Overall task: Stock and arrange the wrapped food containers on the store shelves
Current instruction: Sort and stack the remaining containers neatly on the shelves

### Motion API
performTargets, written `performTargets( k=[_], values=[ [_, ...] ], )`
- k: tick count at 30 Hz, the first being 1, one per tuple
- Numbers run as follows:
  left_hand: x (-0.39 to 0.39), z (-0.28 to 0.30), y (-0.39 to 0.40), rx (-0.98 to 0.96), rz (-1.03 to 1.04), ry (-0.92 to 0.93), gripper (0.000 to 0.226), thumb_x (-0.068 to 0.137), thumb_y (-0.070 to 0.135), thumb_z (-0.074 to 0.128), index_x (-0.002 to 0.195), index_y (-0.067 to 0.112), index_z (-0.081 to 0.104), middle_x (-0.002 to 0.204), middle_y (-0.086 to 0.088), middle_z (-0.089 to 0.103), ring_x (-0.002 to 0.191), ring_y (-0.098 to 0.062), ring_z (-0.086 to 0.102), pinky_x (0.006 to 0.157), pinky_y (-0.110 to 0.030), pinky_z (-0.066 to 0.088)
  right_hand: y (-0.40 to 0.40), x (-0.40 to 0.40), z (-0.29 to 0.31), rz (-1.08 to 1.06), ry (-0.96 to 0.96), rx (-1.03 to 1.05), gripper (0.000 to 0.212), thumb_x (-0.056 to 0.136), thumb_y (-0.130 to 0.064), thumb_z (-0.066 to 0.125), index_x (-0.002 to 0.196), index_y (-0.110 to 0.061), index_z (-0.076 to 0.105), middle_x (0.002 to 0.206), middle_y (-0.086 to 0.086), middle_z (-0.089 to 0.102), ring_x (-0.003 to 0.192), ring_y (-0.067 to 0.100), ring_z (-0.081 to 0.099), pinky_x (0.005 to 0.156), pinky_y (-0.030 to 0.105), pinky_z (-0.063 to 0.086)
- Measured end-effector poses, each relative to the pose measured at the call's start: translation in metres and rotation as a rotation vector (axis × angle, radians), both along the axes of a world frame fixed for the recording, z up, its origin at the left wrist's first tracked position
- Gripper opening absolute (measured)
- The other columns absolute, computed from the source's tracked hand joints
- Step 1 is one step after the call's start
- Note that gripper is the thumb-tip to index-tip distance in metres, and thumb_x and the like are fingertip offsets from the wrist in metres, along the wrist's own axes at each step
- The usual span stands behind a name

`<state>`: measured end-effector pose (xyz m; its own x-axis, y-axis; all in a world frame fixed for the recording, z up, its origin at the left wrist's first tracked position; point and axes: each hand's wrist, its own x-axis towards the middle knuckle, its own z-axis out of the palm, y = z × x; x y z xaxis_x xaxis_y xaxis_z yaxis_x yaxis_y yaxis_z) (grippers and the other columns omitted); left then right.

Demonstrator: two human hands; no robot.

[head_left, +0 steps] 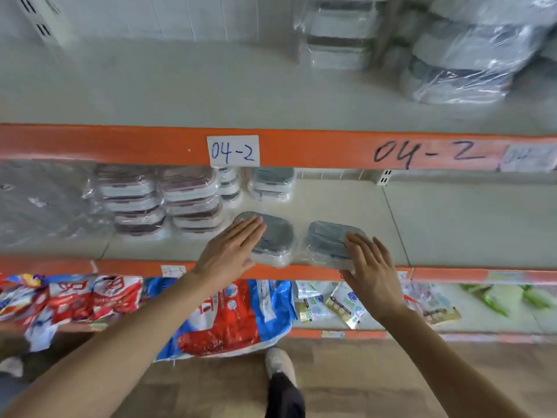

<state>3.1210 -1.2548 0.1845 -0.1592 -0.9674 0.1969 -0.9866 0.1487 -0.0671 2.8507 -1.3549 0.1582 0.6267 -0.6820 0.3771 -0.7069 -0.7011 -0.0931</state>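
Two wrapped stacks of grey-lidded food containers stand at the front of the middle shelf (452,224). My left hand (229,251) lies flat with straight fingers against the left stack (275,236). My right hand (370,267) rests with spread fingers on the right stack (327,236), which overhangs the shelf's orange front edge a little. Behind them stand wrapped stacks with pink lids (162,200) and a grey-lidded stack (272,182) deeper in.
The top shelf (180,95) carries more wrapped container stacks (337,34) and wrapped round bowls (464,61) at the right. An orange rail carries the label 04-2 (232,150). The lower shelf holds red and blue bags (229,315) and small packets (331,303). My shoe (280,366) shows on the wooden floor.
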Motion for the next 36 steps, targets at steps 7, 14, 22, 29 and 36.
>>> performTargets(
  k=[7, 14, 22, 29, 36],
  values=[
    [-0.028, 0.098, 0.057, -0.133, -0.033, 0.048, 0.082, 0.056, 0.014, 0.091, 0.126, -0.006, 0.055, 0.133, -0.020, 0.053, 0.121, -0.032, 0.053, 0.114, -0.029, 0.013, 0.059, -0.039, 0.099, 0.099, -0.080, -0.073, 0.074, 0.053, -0.005, 0.088, 0.115, -0.004, 0.048, 0.120, 0.015, 0.062, 0.116, 0.025, 0.048, 0.103, 0.045, 0.028],
    [-0.036, 0.191, 0.069, -0.384, -0.037, 0.123, 0.072, 0.061, 0.020, 0.088, 0.122, -0.004, 0.060, 0.122, -0.016, 0.063, 0.109, -0.025, 0.063, 0.104, -0.023, 0.032, 0.058, -0.053, 0.195, 0.164, -0.231, -0.253, 0.065, 0.063, -0.008, 0.085, 0.116, -0.004, 0.047, 0.120, 0.017, 0.062, 0.117, 0.024, 0.045, 0.099, 0.042, 0.032],
    [-0.014, 0.263, 0.000, -0.443, 0.187, 0.333, 0.059, 0.063, 0.017, 0.084, 0.118, 0.006, 0.064, 0.110, -0.012, 0.069, 0.089, -0.031, 0.068, 0.078, -0.036, 0.052, -0.019, -0.008, 0.271, 0.136, -0.124, -0.137, 0.056, 0.079, -0.017, 0.073, 0.126, 0.003, 0.051, 0.129, 0.014, 0.054, 0.121, 0.034, 0.048, 0.101, 0.040, 0.033],
    [0.020, 0.254, -0.084, -0.231, 0.230, 0.039, 0.062, 0.076, 0.025, 0.071, 0.133, 0.012, 0.050, 0.129, -0.005, 0.058, 0.114, -0.024, 0.056, 0.093, -0.030, 0.042, -0.098, 0.053, 0.263, 0.104, 0.150, -0.049, 0.049, 0.084, -0.030, 0.065, 0.123, -0.012, 0.040, 0.127, 0.002, 0.044, 0.120, 0.023, 0.038, 0.099, 0.030, 0.028],
    [0.047, 0.258, -0.110, 0.228, 0.281, 0.316, 0.097, 0.070, 0.053, 0.076, 0.148, 0.031, 0.023, 0.153, -0.003, 0.015, 0.142, -0.024, 0.014, 0.115, -0.044, 0.021, -0.126, 0.061, 0.278, 0.225, 0.191, 0.050, 0.037, 0.091, -0.033, 0.056, 0.120, -0.011, 0.048, 0.123, 0.005, 0.044, 0.116, 0.024, 0.045, 0.092, 0.035, 0.037]
  ],
)
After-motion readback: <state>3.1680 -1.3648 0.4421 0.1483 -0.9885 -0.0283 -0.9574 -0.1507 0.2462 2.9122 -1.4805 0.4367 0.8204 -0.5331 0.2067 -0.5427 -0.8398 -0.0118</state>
